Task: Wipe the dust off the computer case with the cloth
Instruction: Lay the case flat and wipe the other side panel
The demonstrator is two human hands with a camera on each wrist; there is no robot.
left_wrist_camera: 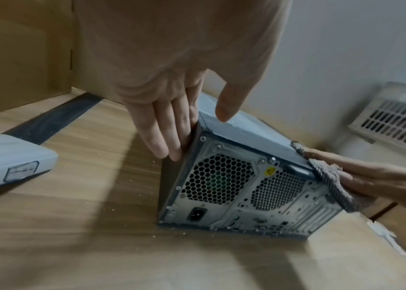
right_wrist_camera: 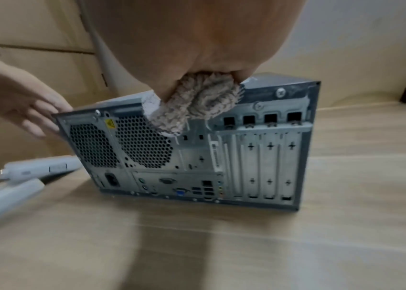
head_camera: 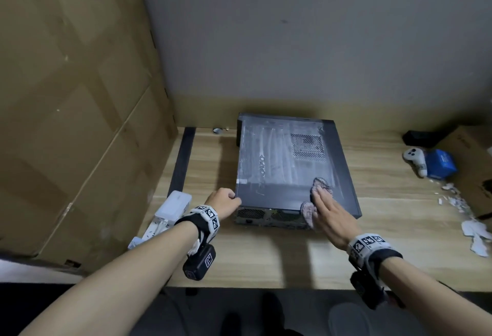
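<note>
A black computer case [head_camera: 282,165] lies on its side on the wooden desk [head_camera: 266,258]. Its dusty top panel is streaked with wiped bands. My right hand [head_camera: 330,210] lies flat on a fluffy grey-pink cloth [head_camera: 323,184] at the panel's near right part. One end of the cloth hangs over the rear edge [right_wrist_camera: 197,102]. My left hand [head_camera: 223,200] is at the near left corner. Its straight fingers [left_wrist_camera: 167,137] press the case's left side [left_wrist_camera: 221,186], and the thumb lies over the top panel. The metal rear face with fan grilles and ports [right_wrist_camera: 197,157] points toward me.
A white power strip [head_camera: 173,206] lies left of the case beside a black strip [head_camera: 182,160] on the desk. Cardboard boxes [head_camera: 66,96] wall off the left. At the right are a white controller [head_camera: 414,158], a blue box [head_camera: 440,164] and paper scraps [head_camera: 474,229].
</note>
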